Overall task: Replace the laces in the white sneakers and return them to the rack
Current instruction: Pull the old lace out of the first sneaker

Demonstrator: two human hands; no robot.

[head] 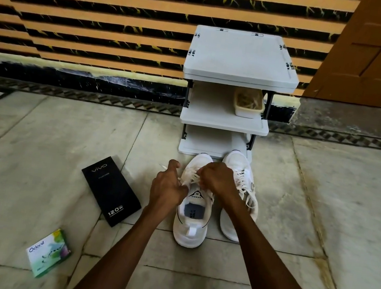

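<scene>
I count two white sneakers: the left sneaker [191,221] just in front of the rack [241,60], and the right sneaker [239,189] beside it, its toe touching the rack's base. The rack is the only one, and it has three shelves I can see. One small tray [248,104] sits on the rack's middle shelf, toward its right end. Left of the rack, on the floor [36,146], lie two boxes: one black box [111,189] and, farther from the rack, one green and white box [48,253]. Two hands are mine: my left hand [168,185] and my right hand [219,177], both at the lace [193,178] of the left sneaker.
</scene>
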